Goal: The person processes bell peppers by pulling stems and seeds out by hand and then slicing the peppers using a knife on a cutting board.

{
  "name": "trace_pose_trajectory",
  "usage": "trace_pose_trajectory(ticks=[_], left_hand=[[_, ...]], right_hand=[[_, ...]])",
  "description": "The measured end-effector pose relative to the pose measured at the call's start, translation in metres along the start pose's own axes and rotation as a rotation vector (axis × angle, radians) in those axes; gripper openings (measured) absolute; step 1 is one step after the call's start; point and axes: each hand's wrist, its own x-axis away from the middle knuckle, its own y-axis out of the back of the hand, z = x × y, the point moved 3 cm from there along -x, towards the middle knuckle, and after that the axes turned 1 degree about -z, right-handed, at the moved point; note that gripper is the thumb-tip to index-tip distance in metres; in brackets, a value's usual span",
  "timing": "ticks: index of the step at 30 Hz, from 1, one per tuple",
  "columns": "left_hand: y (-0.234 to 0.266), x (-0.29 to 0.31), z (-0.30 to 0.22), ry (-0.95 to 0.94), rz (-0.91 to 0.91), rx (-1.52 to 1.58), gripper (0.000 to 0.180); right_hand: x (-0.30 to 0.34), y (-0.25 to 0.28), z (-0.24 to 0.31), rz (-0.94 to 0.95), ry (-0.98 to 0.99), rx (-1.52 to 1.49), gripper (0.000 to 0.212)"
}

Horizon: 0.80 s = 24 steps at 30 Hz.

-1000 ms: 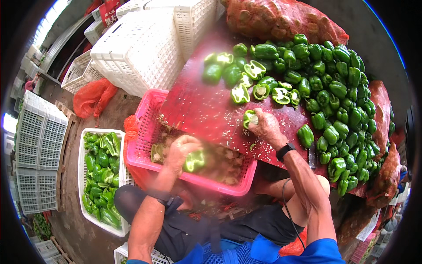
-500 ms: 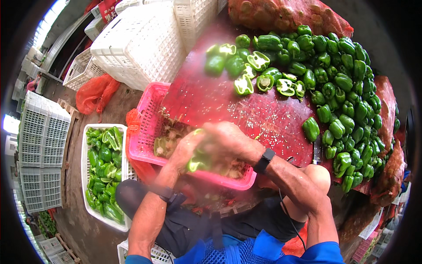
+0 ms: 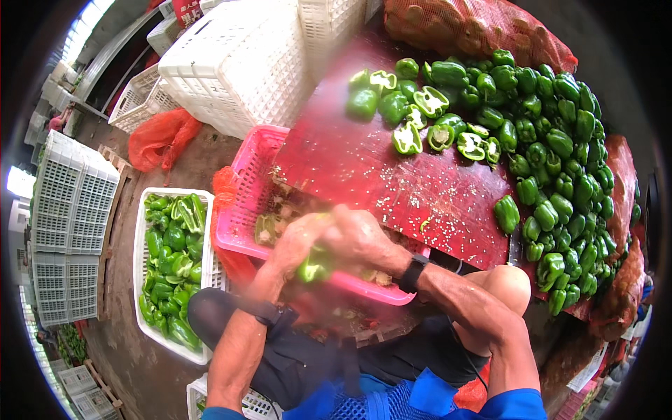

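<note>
Over the pink plastic basket [image 3: 238, 241] my left hand [image 3: 297, 241] is closed around a green bell pepper [image 3: 313, 270], which shows below the fingers. My right hand [image 3: 358, 241] presses in against the same pepper from the right. Its fingers are curled, and both the fingertips and the top of the pepper are smeared by blur. Pale cores and pepper scraps [image 3: 266, 227] lie in the basket under my hands. Beyond it, halved peppers [image 3: 430, 103] with white insides sit on a red board [image 3: 336, 164] strewn with seeds.
Whole green peppers [image 3: 539, 150] are heaped along the board's right side, near a metal blade [image 3: 516, 246]. Cut peppers fill a white crate [image 3: 138, 280] at my left. Tall white crates [image 3: 238, 70] stand behind the basket. A red mesh sack [image 3: 483, 31] lies at the far edge.
The whole scene has shifted a little to the right in view. My hands remain together over the basket, and the pepper now shows more fully below my left fingers.
</note>
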Motion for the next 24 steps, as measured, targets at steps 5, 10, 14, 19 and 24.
trace_pose_trajectory(ticks=[5, 10, 14, 19, 24], left_hand=[[0.011, 0.01, -0.009, -0.03, 0.034, 0.03, 0.032], [0.026, 0.015, 0.009, -0.08, -0.008, 0.045, 0.03], [0.024, 0.013, 0.006, -0.09, -0.002, 0.071, 0.029], [0.028, 0.023, -0.011, 0.078, -0.018, 0.346, 0.037], [0.058, 0.038, -0.009, 0.093, -0.291, 0.365, 0.03]], right_hand=[[-0.006, 0.008, 0.025, 0.019, -0.281, -0.364, 0.027], [-0.011, 0.009, 0.023, 0.137, -0.393, -0.725, 0.025], [-0.01, -0.008, -0.005, 0.092, -0.391, -0.846, 0.023], [-0.022, 0.003, 0.012, 0.069, -0.584, -1.304, 0.021], [-0.017, 0.015, -0.008, 0.185, -0.389, -0.746, 0.023]])
